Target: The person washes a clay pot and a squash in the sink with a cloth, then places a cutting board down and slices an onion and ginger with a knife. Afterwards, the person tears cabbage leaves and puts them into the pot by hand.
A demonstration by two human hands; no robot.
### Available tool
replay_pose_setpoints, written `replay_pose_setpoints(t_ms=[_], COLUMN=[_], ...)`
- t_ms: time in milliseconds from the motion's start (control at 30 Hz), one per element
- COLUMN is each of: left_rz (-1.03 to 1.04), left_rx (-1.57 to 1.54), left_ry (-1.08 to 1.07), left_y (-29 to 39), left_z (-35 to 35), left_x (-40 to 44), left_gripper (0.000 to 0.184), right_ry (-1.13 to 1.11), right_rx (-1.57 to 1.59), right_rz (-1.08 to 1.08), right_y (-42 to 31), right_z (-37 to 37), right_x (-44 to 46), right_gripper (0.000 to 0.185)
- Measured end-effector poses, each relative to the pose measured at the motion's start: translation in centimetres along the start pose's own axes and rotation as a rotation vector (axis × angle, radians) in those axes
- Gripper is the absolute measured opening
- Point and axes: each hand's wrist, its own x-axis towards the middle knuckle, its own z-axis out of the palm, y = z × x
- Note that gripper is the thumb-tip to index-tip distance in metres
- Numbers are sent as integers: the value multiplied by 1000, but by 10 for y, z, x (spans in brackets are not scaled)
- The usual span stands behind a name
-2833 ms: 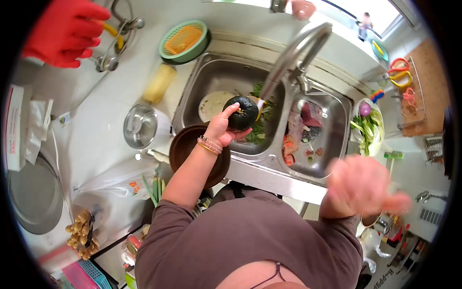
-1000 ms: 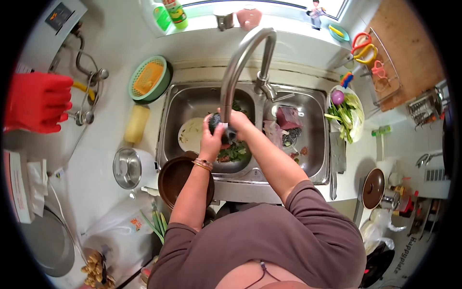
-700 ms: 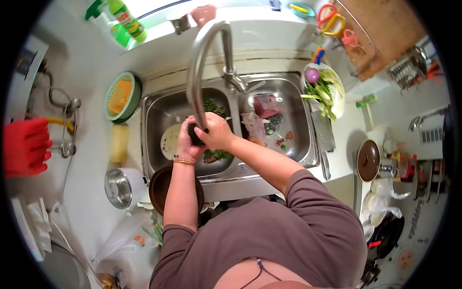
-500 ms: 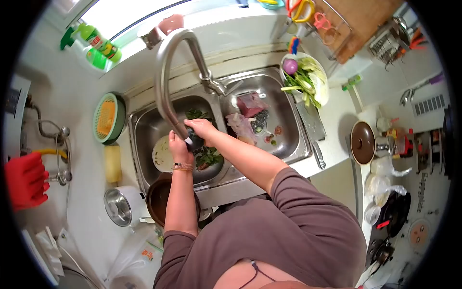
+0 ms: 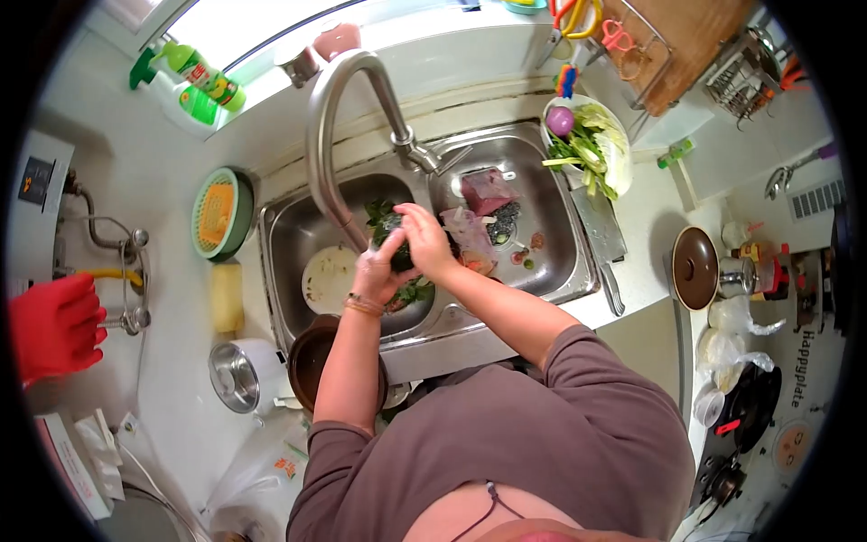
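Observation:
Over the left basin of the steel sink [image 5: 278,262], just beside the faucet's spout [image 5: 354,237], both my hands are cupped together. Between them is a dark rounded thing [image 5: 400,258], mostly hidden by the fingers; its kind cannot be made out. My left hand [image 5: 379,273] looks wet and holds it from the near left, while my right hand [image 5: 428,238] presses on it from the right. Green leaves [image 5: 414,294] lie in the basin below, partly covered by my hands. A pale round plate or board [image 5: 327,278] with dark bits rests to their left.
In the right basin are a reddish piece in plastic [image 5: 488,190] and food scraps. A bowl of greens [image 5: 603,135] and a cleaver [image 5: 600,230] sit to the right. A brown pot [image 5: 312,361] stands at the near edge, a green basket [image 5: 237,221] on the left.
My hands have shifted right and closed together around the dark thing, my right hand now laid along its upper side. The whole view has also moved slightly.

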Motion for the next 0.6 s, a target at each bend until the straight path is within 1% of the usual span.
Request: replay_pose_setpoints(t_ms=[67,100,133,167,200,233,267,300,333,400,467,500,533,600], left_rz=[116,155,228,455,682,704,732,637,632,536,526,479,430,231], left_rx=[104,171,274,555,839,1056,1274,1449,1530,1687,1662,1505,1347,755], left_ry=[71,119,238,235,230,240,231,331,406,433,359,307,266,135], left_y=[5,3,-4,-2,2,-1,-4,-3,-2,-3,-5,-5,-6,-13], left_z=[18,15,12,8,1,-12,-20,-16,-9,11,16,15,13,-2], left_x=[-12,-11,-9,-12,-15,-16,-13,-23,-34,-56,-65,-64,-64,-47], left_gripper=[39,43,45,48,51,55,60,71,79,84,81,79,77,72], right_ry=[-65,-201,-268,-242,-189,-97,-222,-85,-255,-332,-469,-536,-775,-570], right_rx=[74,79,-64,-276,-452,-746,-929,-917,-1063,-1236,-1159,-1115,-1057,-376], right_rz=[77,215,301,350,345,155,-68,19,106,3,205,303,386,442], right_y=[9,13,28,31,17,51,48,53,33,29,18,5,-13,-19], right_z=[-8,-21,-34,-52,-68,-74,-89,-88,-90,-91,-97,-102,-107,-117], right_x=[-4,4,15,32,51,68,85,102,118,143,143,142,138,99], right_gripper=[33,36,36,34,30,25,20,18,20,21,22,22,24,38])
